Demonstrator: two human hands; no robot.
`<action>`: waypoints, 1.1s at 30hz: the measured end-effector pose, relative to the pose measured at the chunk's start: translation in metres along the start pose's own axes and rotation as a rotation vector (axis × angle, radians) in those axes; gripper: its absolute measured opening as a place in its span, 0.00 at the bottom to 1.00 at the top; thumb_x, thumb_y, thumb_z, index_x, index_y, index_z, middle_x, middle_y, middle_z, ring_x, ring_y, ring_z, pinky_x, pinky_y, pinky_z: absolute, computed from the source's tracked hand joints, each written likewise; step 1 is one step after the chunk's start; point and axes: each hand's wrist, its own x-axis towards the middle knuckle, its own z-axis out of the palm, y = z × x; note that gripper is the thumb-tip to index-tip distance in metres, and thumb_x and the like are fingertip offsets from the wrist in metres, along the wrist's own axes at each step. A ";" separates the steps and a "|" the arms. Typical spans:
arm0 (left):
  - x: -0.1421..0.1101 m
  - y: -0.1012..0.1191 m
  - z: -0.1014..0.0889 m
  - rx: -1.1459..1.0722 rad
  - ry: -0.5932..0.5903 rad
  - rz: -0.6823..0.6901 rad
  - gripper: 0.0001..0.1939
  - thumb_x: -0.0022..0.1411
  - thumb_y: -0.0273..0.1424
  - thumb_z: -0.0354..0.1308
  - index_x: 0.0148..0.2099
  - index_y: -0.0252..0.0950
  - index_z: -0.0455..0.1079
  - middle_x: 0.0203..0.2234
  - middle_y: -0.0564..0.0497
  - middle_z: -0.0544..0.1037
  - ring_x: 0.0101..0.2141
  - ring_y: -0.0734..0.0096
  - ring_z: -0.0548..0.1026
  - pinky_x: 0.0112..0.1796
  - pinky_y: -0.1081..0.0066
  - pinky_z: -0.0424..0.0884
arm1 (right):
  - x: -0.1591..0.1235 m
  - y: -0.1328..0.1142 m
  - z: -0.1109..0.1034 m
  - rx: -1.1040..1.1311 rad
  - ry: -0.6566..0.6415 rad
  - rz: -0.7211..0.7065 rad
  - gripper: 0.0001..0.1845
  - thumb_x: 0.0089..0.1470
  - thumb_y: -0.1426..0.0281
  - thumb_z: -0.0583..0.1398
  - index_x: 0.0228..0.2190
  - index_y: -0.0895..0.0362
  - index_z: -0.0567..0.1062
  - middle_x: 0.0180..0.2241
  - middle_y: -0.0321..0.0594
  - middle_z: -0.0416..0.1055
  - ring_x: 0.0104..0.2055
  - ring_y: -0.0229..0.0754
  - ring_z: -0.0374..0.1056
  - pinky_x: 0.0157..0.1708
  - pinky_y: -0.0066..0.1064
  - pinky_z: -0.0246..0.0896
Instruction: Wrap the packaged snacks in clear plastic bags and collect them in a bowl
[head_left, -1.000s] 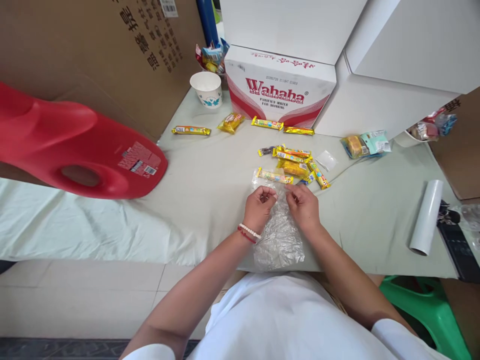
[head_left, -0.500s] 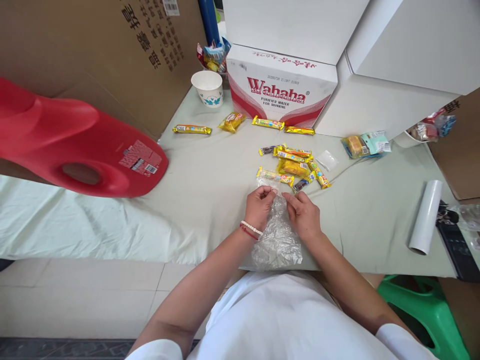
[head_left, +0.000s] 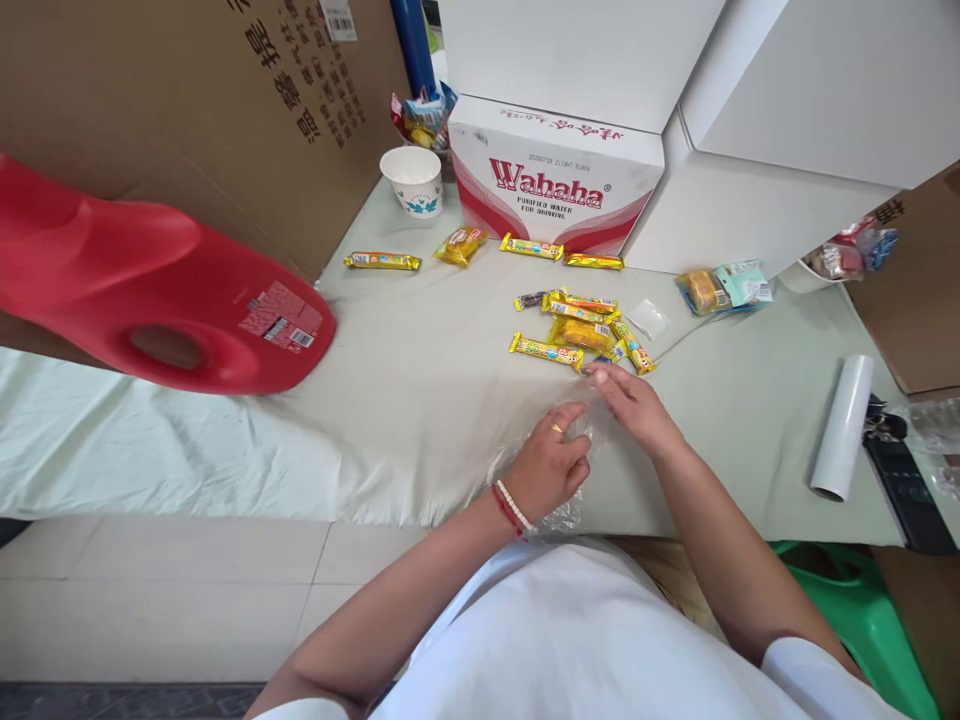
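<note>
A clear, crinkled plastic bag (head_left: 564,516) lies at the table's front edge, mostly beneath my left hand (head_left: 551,460). That hand has its index finger pointing forward and its other fingers loosely bent, with gaps between them; whether it is inside the bag or on top I cannot tell. My right hand (head_left: 636,408) is farther forward, thumb and fingers together on what looks like the bag's thin edge. Just beyond its fingertips is a pile of yellow snack sticks (head_left: 581,312), a yellow-wrapped cake (head_left: 581,334) and a yellow stick (head_left: 546,350). A dark blue wrapper is partly hidden by my right fingertips.
A red jug (head_left: 187,300) lies at left. Behind stand a paper cup (head_left: 414,182) and a Wahaha box (head_left: 555,180). A packaged cake (head_left: 724,288), a bowl of snacks (head_left: 814,272), a white roll (head_left: 844,428) and a black phone-like object (head_left: 906,495) are at right.
Both hands were pinching the bag's mouth close together. My left hand has come back toward me and loosened; my right has moved slightly right and forward. The bag is spread lower under my left hand.
</note>
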 end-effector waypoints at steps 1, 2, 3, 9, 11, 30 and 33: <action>-0.001 0.001 0.002 0.038 -0.041 0.038 0.07 0.59 0.19 0.58 0.33 0.35 0.72 0.62 0.36 0.68 0.62 0.51 0.66 0.59 0.51 0.69 | 0.001 0.000 -0.002 -0.039 -0.058 -0.016 0.31 0.53 0.46 0.64 0.49 0.54 0.81 0.40 0.40 0.79 0.30 0.40 0.66 0.30 0.31 0.62; -0.002 0.003 0.004 0.072 -0.076 0.070 0.06 0.60 0.20 0.58 0.34 0.35 0.73 0.62 0.36 0.68 0.63 0.50 0.65 0.59 0.50 0.68 | 0.003 0.002 -0.002 -0.064 -0.119 -0.020 0.29 0.50 0.48 0.66 0.48 0.53 0.81 0.39 0.39 0.79 0.31 0.40 0.67 0.32 0.31 0.62; -0.004 0.004 0.006 0.102 -0.098 0.093 0.06 0.61 0.21 0.58 0.36 0.35 0.73 0.62 0.35 0.69 0.64 0.49 0.65 0.60 0.49 0.67 | 0.003 0.003 -0.002 -0.079 -0.170 -0.020 0.27 0.49 0.51 0.68 0.46 0.54 0.82 0.37 0.38 0.79 0.31 0.40 0.68 0.33 0.31 0.63; -0.036 0.012 0.012 0.255 -0.132 0.149 0.15 0.67 0.27 0.54 0.54 0.36 0.72 0.59 0.37 0.73 0.60 0.52 0.70 0.57 0.49 0.71 | 0.001 0.016 -0.007 0.040 -0.034 -0.025 0.15 0.51 0.55 0.64 0.29 0.55 0.80 0.30 0.37 0.77 0.33 0.42 0.69 0.36 0.33 0.62; -0.042 0.001 -0.001 0.309 -0.190 0.146 0.16 0.66 0.23 0.53 0.53 0.36 0.73 0.57 0.38 0.75 0.60 0.52 0.71 0.58 0.49 0.70 | -0.004 0.020 -0.013 0.098 0.063 0.024 0.16 0.50 0.54 0.64 0.30 0.55 0.79 0.29 0.37 0.75 0.31 0.41 0.67 0.33 0.31 0.61; 0.016 -0.001 -0.033 -0.939 0.361 -1.038 0.24 0.48 0.43 0.70 0.43 0.38 0.67 0.24 0.62 0.64 0.18 0.83 0.56 0.19 0.77 0.47 | -0.069 0.051 0.028 0.239 0.226 0.091 0.17 0.56 0.53 0.62 0.34 0.54 0.77 0.31 0.38 0.74 0.31 0.42 0.66 0.33 0.32 0.62; 0.026 0.001 -0.025 -1.014 0.419 -1.064 0.34 0.46 0.41 0.72 0.52 0.42 0.60 0.25 0.65 0.63 0.17 0.84 0.58 0.18 0.78 0.45 | -0.073 0.050 0.024 0.217 0.220 0.109 0.18 0.57 0.52 0.62 0.34 0.54 0.77 0.32 0.40 0.75 0.31 0.43 0.67 0.32 0.32 0.63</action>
